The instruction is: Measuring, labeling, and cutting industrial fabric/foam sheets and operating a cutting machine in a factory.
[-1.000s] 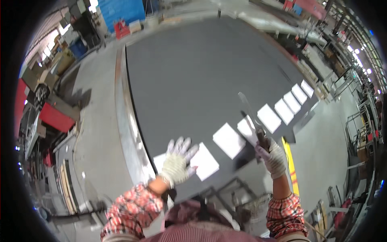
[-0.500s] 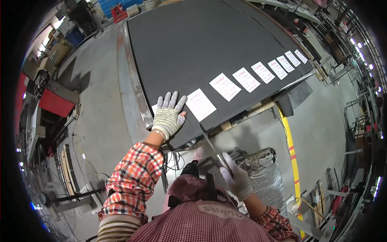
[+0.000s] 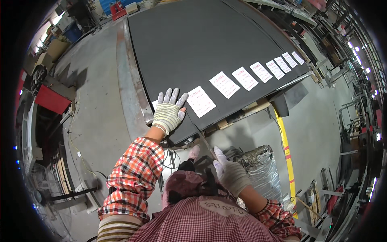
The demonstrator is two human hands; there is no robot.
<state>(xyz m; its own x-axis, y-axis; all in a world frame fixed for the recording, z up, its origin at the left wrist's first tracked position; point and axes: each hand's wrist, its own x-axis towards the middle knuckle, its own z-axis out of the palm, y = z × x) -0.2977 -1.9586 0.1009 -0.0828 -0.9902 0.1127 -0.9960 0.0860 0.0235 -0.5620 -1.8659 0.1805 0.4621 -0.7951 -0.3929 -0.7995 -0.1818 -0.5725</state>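
My left hand [image 3: 169, 109], in a striped knit glove, lies flat with fingers spread on a large black sheet [image 3: 185, 44] near its front left corner. It partly covers a white card. My right hand [image 3: 231, 173], also gloved, is wrapped round the handle of a long, thin knife [image 3: 204, 140]. The blade points away from me and its tip meets the sheet's front edge, just right of my left hand. Beside that hand lies a white printed card [image 3: 201, 102]. Several more cards [image 3: 224, 85] run in a row along the front edge to the right.
A silvery wrapped bundle [image 3: 264, 171] stands on the floor beside my right hand. Yellow tape [image 3: 287, 155] runs along the floor further right. A metal rail [image 3: 137, 76] borders the sheet on the left. A fan [image 3: 44, 195] stands at lower left, near loose cables.
My right hand has moved slightly, and the knife tip has shifted left along the sheet's front edge toward my left hand. The left hand stays flat in place.
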